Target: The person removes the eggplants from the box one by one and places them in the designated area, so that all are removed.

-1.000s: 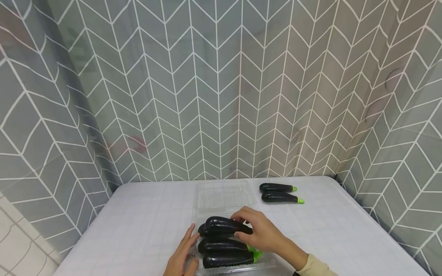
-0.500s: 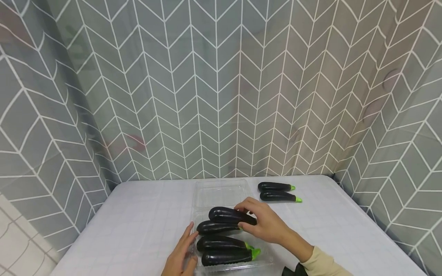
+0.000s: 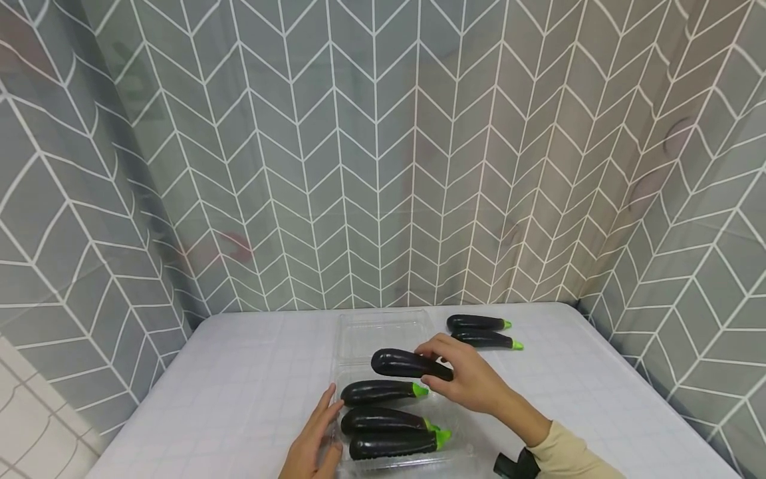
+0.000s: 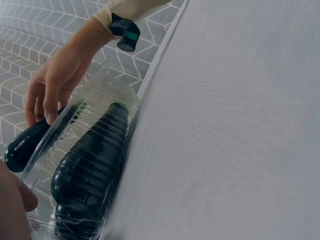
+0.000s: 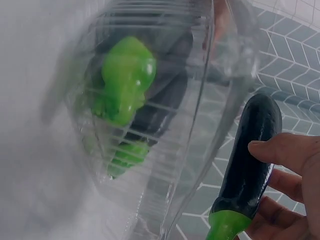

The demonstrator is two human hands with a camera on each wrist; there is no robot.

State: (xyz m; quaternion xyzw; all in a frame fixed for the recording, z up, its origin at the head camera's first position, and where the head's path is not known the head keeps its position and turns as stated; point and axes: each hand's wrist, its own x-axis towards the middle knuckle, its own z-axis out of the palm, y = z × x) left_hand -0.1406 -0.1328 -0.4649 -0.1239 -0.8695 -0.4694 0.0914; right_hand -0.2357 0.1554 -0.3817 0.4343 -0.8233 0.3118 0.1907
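My right hand (image 3: 469, 376) grips a dark eggplant (image 3: 397, 362) between thumb and fingers, above the far part of a clear plastic container (image 3: 413, 466). In the right wrist view the held eggplant (image 5: 252, 150) shows its green stem end pointing down. Three more eggplants lie side by side in the container: the far one (image 3: 377, 392), the middle one (image 3: 383, 421) and the near one (image 3: 391, 446). My left hand (image 3: 311, 442) rests along the container's left side, fingers extended; in the left wrist view only part of this hand (image 4: 12, 210) shows at the wall.
The container's hinged lid (image 3: 383, 336) lies opened out behind it. Two eggplants, one farther back (image 3: 475, 322) and one nearer (image 3: 487, 339), lie at the table's back right. A patterned curtain (image 3: 383, 166) stands behind the white table (image 3: 239, 386).
My right hand has lifted the eggplant from atop the far one in the container and moved it back and to the right. The left hand has stayed at the container's side.
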